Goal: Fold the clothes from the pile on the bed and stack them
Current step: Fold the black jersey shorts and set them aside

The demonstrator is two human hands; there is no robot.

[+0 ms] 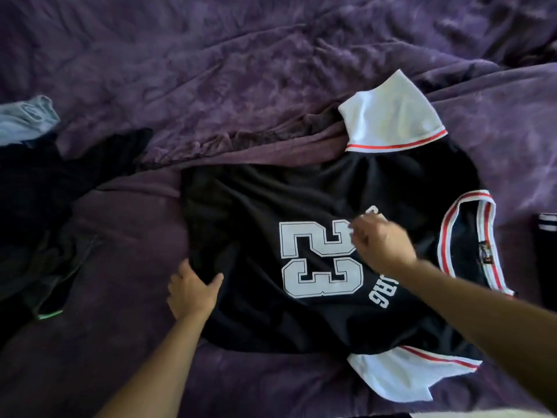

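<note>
A black jersey (256,206) with a white "23", white sleeves and red trim lies spread out on the purple bedspread (211,70). Its collar (470,203) points right and its hem points left. My left hand (191,289) grips the hem at the near left corner, thumb on top and fingers tucked under the cloth. My right hand (382,241) is over the chest lettering beside the number, its fingers bent down onto the fabric. That hand is blurred, so whether it pinches the cloth is unclear.
A pile of dark clothes (45,206) lies at the left with a light blue garment (27,122) behind it. A dark item with white stripes (547,236) sits at the right edge. The bedspread is rumpled into ridges behind the jersey.
</note>
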